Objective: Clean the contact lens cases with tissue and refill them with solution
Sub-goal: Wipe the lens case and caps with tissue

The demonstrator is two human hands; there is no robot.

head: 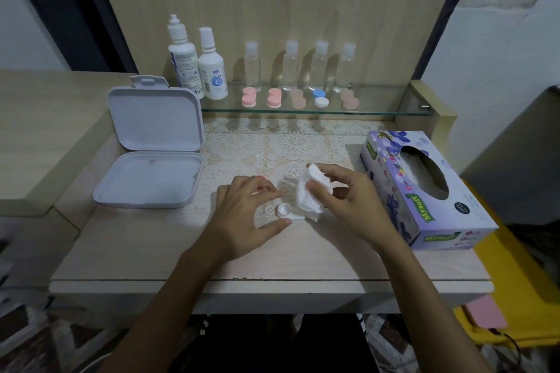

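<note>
A white uncapped contact lens case (pixel 286 211) lies on the table in front of me. My left hand (pixel 247 215) pinches its left well between thumb and forefinger. My right hand (pixel 348 201) grips a crumpled white tissue (pixel 309 192) and holds it against the case's right side, which the tissue hides. Something red or pink (pixel 261 178) peeks out behind my left fingers; I cannot tell what it is. Two white solution bottles (pixel 212 68) stand at the back left.
Several capped lens cases, pink, peach and blue-white (pixel 321 99), sit on a glass shelf (pixel 378 109) with clear small bottles (pixel 291 68) behind. An open white box (pixel 151 154) lies at left. A tissue box (pixel 424 191) stands at right.
</note>
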